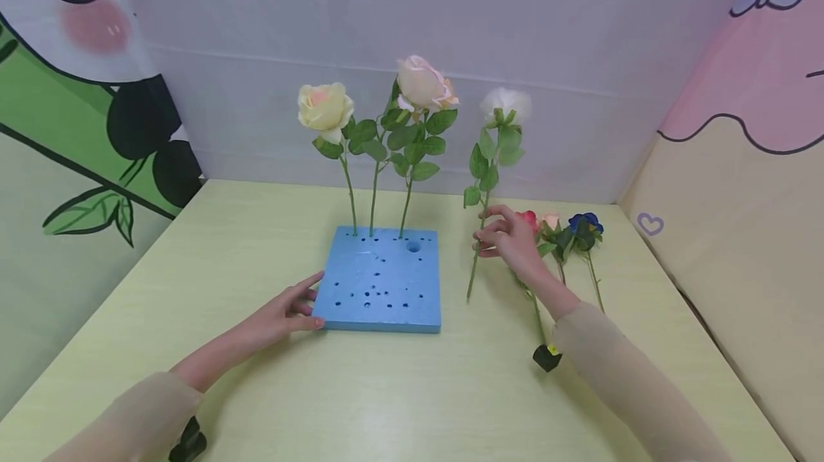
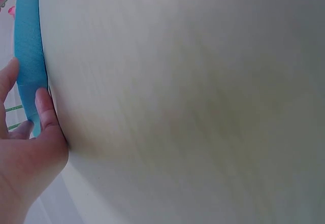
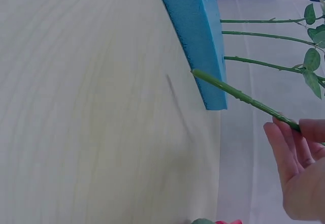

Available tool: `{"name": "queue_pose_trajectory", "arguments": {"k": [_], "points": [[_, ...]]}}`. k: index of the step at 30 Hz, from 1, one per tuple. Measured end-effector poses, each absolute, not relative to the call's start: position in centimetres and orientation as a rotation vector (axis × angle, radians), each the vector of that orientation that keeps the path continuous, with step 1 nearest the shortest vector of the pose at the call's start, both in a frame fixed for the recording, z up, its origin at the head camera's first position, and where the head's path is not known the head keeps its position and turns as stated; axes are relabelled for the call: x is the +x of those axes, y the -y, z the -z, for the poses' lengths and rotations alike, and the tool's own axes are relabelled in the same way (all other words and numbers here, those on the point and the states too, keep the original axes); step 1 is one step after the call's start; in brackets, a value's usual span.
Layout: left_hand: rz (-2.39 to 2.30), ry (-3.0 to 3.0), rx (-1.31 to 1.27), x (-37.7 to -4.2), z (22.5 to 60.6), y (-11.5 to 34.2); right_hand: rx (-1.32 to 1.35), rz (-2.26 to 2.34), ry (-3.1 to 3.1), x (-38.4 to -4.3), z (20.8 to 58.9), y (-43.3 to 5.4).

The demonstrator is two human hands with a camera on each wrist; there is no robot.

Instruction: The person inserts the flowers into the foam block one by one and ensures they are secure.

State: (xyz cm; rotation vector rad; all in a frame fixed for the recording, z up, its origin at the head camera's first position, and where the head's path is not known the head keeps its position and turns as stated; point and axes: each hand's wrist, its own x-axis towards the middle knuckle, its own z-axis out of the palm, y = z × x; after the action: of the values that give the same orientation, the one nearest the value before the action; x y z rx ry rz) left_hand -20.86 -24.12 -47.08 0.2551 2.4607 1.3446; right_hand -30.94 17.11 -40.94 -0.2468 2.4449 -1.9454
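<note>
My right hand (image 1: 511,240) pinches the green stem of a white artificial rose (image 1: 506,106), to the right of a blue foam block (image 1: 380,283). The bloom points up, and the stem's lower end (image 3: 203,75) overlaps the block's side in the right wrist view. My left hand (image 1: 286,312) rests against the block's left side, thumb at the near corner and fingers spread along the edge. Three stems stand upright in the block's far row of holes: a cream rose (image 1: 325,110) and a pale pink rose (image 1: 421,83) show, with leaves overlapping the middle stem.
Several flowers lie on the table (image 1: 412,390) at the right, partly behind my right arm: a blue rose (image 1: 586,226), a red bloom (image 1: 528,219) and a peach one (image 1: 550,220). A small black object (image 1: 547,357) sits by the right forearm. A pale cloth backdrop (image 1: 257,33) hangs behind.
</note>
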Motion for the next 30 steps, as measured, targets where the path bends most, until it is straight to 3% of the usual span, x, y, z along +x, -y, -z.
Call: {"name": "queue_pose_trajectory", "arguments": {"k": [30], "points": [[-1.374, -2.457, 0.300, -20.8, 47.0, 24.2, -0.531, 2.148, -2.749, -34.2, 40.8, -12.6]]}}
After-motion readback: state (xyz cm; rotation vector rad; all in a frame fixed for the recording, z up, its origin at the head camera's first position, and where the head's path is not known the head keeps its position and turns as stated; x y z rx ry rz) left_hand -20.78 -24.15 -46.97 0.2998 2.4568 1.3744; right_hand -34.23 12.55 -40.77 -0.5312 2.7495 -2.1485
